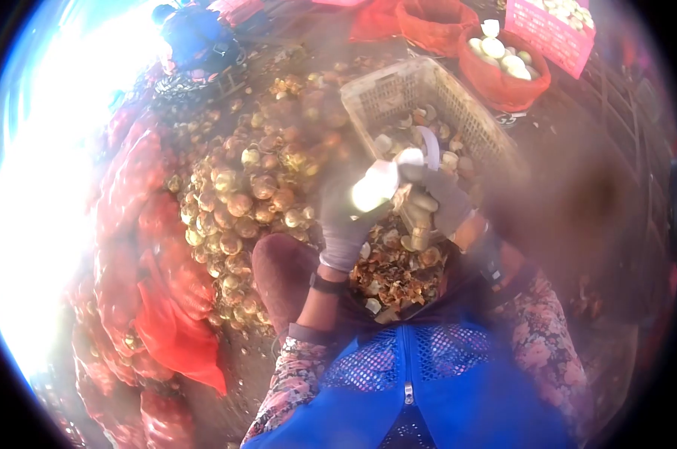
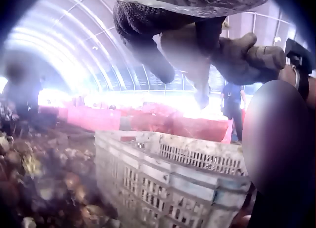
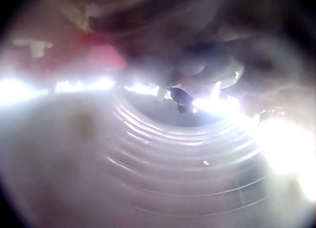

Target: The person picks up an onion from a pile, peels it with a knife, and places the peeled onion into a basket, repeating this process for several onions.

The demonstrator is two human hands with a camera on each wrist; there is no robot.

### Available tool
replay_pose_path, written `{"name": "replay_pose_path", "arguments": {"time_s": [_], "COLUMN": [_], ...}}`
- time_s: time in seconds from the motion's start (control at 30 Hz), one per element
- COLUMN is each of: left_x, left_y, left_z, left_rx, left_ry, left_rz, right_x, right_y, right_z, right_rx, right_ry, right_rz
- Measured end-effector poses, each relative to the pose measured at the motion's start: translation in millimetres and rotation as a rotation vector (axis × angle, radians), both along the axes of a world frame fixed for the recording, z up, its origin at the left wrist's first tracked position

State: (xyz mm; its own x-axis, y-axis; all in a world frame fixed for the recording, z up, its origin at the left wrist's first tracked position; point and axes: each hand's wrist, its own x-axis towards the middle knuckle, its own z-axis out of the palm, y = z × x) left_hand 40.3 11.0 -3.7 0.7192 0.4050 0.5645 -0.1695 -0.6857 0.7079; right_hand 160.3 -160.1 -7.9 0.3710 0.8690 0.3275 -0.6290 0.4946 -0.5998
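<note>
In the head view my gloved left hand [image 1: 343, 213] grips a peeled white onion [image 1: 376, 185], washed out by glare. Close beside it, the gloved right hand [image 1: 443, 198] has curled fingers; I cannot tell what they hold. From the left wrist view, dark knit fingers of the left hand [image 2: 148, 40] hang from the top, with the right hand [image 2: 249, 57] at their right. Both hands are over the near end of a pale slatted crate [image 1: 376, 78] containing onion pieces. Loose onion skins [image 1: 398, 273] lie below them, between the knees. Blur covers most of the right wrist view.
A large heap of unpeeled onions [image 1: 241, 202] spreads to the left, beside full red mesh sacks [image 1: 129, 224]. Beyond the crate stands a red-lined basket [image 1: 503, 86] of peeled onions, with another red basket [image 1: 435, 26] behind it. Another person [image 2: 233, 107] stands in the background.
</note>
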Motion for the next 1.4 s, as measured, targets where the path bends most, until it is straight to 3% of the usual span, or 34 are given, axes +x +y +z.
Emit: {"name": "replay_pose_path", "arguments": {"time_s": [0.1, 0.2, 0.23, 0.33, 0.57, 0.6, 0.67, 0.7, 0.73, 0.8, 0.9, 0.97, 1.07, 1.1, 1.2, 1.27, 1.4], "left_x": [-2, -6, -4, -14, -15, -14, -10, -14, -16, -27, -65, -91, -125, -142, -201, -235, -302], "left_y": [0, 2, 8, 10, 1, 1, -5, -9, -5, 7, 47, 70, 98, 127, 199, 188, 153], "left_z": [-8, 8, -14, 10, 18, 15, 10, 26, 29, 52, 81, 93, 90, 59, -41, -88, -182], "left_rx": [-0.050, -0.538, -0.527, -1.028, -0.812, -0.669, -0.370, -0.082, 0.082, 0.010, 0.088, 0.000, -0.460, -0.428, -0.176, -0.524, -0.845], "left_ry": [0.061, 0.169, 0.068, 0.003, -0.034, 0.046, -0.026, 0.178, 0.193, 0.133, 0.039, -0.051, -0.135, -0.148, 0.089, -0.106, -0.025], "left_rz": [0.042, -0.108, -0.031, -0.175, -0.126, -0.044, -0.146, -0.242, -0.190, -0.224, 0.021, 0.142, 0.217, 0.236, 0.550, 0.593, 0.746], "right_x": [-6, 3, 4, 3, -18, -26, -44, -50, -51, -44, -14, 3, 11, 8, -5, -28, -62], "right_y": [-3, -7, -10, -13, -7, -5, 3, 5, 12, 14, 10, 5, 8, 11, 27, 44, 74], "right_z": [36, 62, 70, 90, 101, 96, 75, 65, 23, 13, -28, -10, 24, 33, 41, 43, 44], "right_rx": [-0.218, -0.361, -0.400, -0.498, -0.644, -0.659, -0.741, -0.780, -0.857, -0.622, -0.846, -0.822, -0.757, -0.738, -0.740, -0.762, -0.834], "right_ry": [-0.104, -0.153, -0.181, -0.296, -0.426, -0.401, -0.257, -0.172, 0.079, 0.480, 0.399, 0.308, 0.235, 0.217, 0.172, 0.161, 0.153], "right_rz": [-0.119, -0.273, -0.327, -0.404, -0.423, -0.409, -0.369, -0.349, -0.338, -0.012, -0.127, -0.217, -0.266, -0.268, -0.237, -0.176, -0.114]}}
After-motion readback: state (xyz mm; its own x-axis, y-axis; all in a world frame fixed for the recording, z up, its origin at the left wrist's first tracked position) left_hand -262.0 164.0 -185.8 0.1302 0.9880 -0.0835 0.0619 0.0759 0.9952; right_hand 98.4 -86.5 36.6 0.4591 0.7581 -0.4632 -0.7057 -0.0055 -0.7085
